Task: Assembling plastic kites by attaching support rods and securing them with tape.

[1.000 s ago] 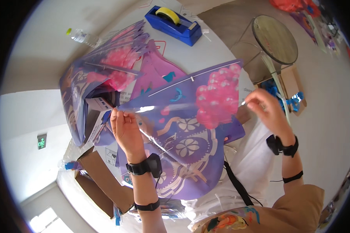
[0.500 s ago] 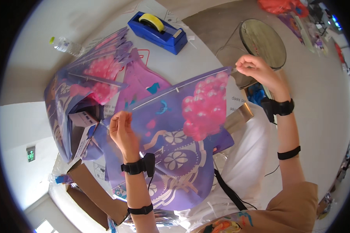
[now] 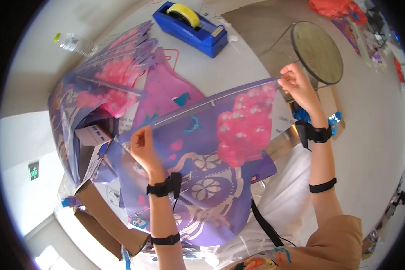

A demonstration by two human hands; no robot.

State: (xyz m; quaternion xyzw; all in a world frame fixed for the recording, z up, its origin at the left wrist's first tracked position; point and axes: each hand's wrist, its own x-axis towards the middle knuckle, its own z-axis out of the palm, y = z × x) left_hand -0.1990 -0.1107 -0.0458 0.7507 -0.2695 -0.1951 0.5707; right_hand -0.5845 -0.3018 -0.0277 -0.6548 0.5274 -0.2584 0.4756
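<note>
Your right hand point(image 3: 301, 90), two o'clock, likely steadies the sheet point(image 3: 201, 140); cannot tell grip there or at your left hand point(image 3: 146, 152).

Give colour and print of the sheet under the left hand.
Purple sheet with a pink balloon-like cluster and pale flower shapes; shows best in the head view.

Between the dispenser point(image 3: 191, 30) and the sheet point(image 3: 207, 180), a bare strip of table point(image 3: 238, 67) leaves a hand room to pass. The pile point(image 3: 96, 99) blocks the way left of the left hand point(image 3: 145, 150), with the carton point(image 3: 110, 218) near that arm point(image 3: 162, 216). Beyond the right hand point(image 3: 296, 87) stands the stool point(image 3: 318, 53); open floor point(image 3: 369, 135) lies to its right
</note>
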